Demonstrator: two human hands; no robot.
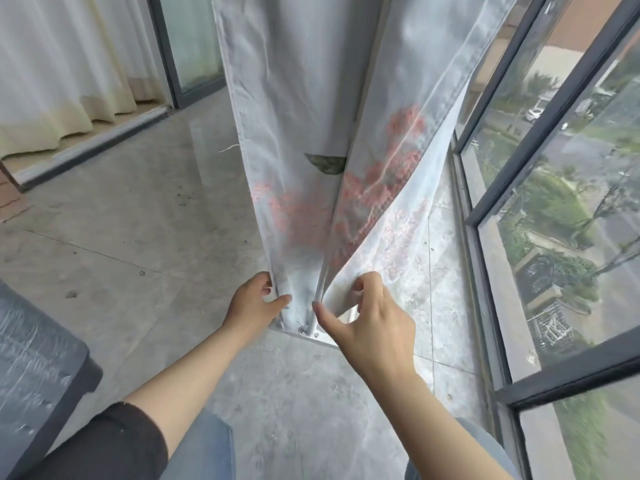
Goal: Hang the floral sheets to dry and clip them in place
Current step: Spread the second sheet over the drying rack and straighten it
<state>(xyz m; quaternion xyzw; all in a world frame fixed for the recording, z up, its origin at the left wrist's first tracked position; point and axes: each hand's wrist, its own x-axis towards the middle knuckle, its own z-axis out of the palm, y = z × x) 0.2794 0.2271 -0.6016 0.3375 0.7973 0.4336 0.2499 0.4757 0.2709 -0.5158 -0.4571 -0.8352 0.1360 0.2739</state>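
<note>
A white floral sheet (298, 133) with pink blossoms and a green leaf hangs down in the middle of the view, draped in two layers over a metal drying-rack pole (313, 322). My left hand (254, 303) pinches the bottom left corner of the near layer between thumb and fingers. My right hand (367, 320) grips the lower edge of the right layer and pulls it outward to the right. The top of the sheet runs out of view. No clips are visible.
The rack's metal base plate (304, 332) sits on the grey tiled floor (138, 220). Dark-framed windows (540, 188) run along the right. A dark covered seat (38, 362) stands at the lower left, and cream curtains (69, 74) hang behind a sliding door at the far left.
</note>
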